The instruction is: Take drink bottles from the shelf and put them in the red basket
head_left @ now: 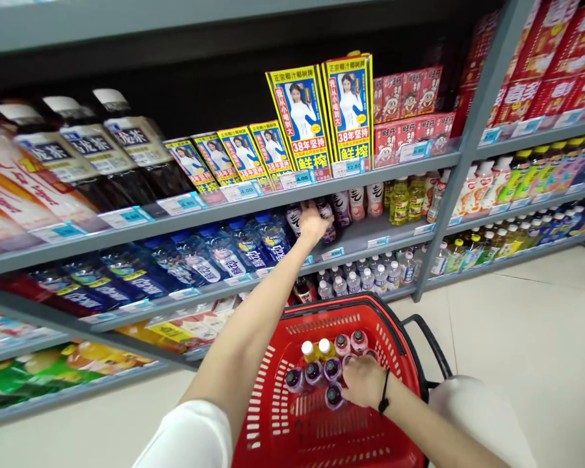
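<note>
- Blue-capped bottles line the shelf.
- The left hand reaches among dark purple bottles there; whether it grasps one, I cannot tell.
- In the red basket, dark-capped bottles stand upright.
- The right hand is beside them, grip unclear.

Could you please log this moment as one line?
left hand: at purple bottles on shelf | right hand: at dark-capped bottles in red basket | white-capped bottles: in basket

left hand at bottles, red basket
</note>
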A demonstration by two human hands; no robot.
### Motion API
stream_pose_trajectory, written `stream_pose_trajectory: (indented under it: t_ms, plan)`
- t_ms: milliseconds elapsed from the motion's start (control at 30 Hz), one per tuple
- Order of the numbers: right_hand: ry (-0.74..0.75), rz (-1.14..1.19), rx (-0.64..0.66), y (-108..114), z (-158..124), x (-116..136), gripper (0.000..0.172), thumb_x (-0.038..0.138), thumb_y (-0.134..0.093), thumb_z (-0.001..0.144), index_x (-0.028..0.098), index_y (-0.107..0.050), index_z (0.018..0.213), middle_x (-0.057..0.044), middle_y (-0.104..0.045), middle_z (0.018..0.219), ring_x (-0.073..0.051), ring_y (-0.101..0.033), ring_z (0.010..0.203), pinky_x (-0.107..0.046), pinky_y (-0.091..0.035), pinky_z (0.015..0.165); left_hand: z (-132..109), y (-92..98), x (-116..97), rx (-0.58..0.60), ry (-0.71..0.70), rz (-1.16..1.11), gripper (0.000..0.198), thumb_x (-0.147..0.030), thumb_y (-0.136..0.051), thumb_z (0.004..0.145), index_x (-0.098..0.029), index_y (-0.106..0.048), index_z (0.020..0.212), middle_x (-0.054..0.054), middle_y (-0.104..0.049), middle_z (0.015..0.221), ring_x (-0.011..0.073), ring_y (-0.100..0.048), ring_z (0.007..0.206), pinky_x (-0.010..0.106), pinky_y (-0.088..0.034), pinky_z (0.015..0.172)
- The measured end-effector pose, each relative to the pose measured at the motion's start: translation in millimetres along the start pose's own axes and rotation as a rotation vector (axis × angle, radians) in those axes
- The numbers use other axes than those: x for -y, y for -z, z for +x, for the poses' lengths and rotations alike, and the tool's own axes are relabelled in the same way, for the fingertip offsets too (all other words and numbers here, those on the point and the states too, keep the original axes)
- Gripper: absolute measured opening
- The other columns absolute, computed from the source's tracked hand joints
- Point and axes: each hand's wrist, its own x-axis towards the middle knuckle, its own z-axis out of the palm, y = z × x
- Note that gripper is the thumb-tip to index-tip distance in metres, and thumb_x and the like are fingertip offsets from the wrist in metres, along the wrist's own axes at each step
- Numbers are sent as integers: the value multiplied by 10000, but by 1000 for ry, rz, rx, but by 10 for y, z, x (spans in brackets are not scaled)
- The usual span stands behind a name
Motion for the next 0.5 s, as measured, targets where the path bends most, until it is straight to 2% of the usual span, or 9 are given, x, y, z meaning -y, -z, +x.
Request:
stream_pose_trajectory:
  t_ms: [100, 200, 233, 300, 367, 433, 500]
  plan:
    - [-19, 36, -1, 1, -4, -16, 307, 251, -666, 921, 69, -743, 1157, -275, -752, 1203, -393, -735, 1133, -478, -581, 920, -228, 165, 51, 30, -131, -12, 750, -471, -767, 835, -63, -490, 1401, 253, -565, 1416, 372, -656, 1192, 401, -531, 968]
    - [-22, 105, -19, 62, -54, -61, 304, 245, -679, 903, 64, -739, 1140, -278, -755, 1191, -400, -728, 1139, -486, -564, 947, -526, 423, 139, 27, -282, -46, 703, -450, -748, 868, -149, -478, 1444, 171, -553, 1482, 319, -638, 1251, 358, -533, 978]
    - [-25, 138, -41, 98, -76, -87, 317, 252, -673, 906, 61, -730, 1153, -281, -753, 1189, -402, -723, 1146, -493, -554, 962, -641, 531, 182, -5, -327, -86, 679, -446, -727, 888, -172, -469, 1453, 147, -555, 1489, 291, -619, 1288, 332, -533, 983]
    - [-44, 221, -122, 185, -107, -163, 361, 259, -613, 941, 39, -684, 1218, -306, -721, 1227, -415, -690, 1191, -524, -517, 1003, -891, 763, 278, -165, -389, -295, 651, -447, -747, 870, -163, -504, 1403, 135, -607, 1423, 262, -608, 1300, 311, -532, 1001]
    - [-90, 333, -237, 277, -94, -261, 399, 252, -497, 997, 20, -611, 1300, -339, -649, 1318, -427, -621, 1278, -563, -455, 1054, -1159, 985, 365, -266, -338, -525, 631, -476, -798, 810, -170, -571, 1313, 107, -665, 1298, 240, -670, 1161, 297, -571, 916]
    - [-137, 493, -329, 356, -26, -362, 423, 266, -361, 1047, 43, -555, 1349, -327, -619, 1355, -400, -589, 1310, -562, -424, 1077, -1429, 1154, 425, -233, -156, -750, 614, -483, -815, 784, -179, -610, 1277, 78, -701, 1173, 207, -708, 965, 275, -592, 757]
    - [-155, 710, -363, 407, 69, -435, 480, 302, -229, 1076, 70, -552, 1344, -289, -675, 1275, -352, -661, 1198, -516, -487, 1011, -1688, 1242, 466, -138, 25, -956, 590, -473, -826, 765, -168, -643, 1236, 75, -719, 1105, 201, -710, 900, 270, -591, 704]
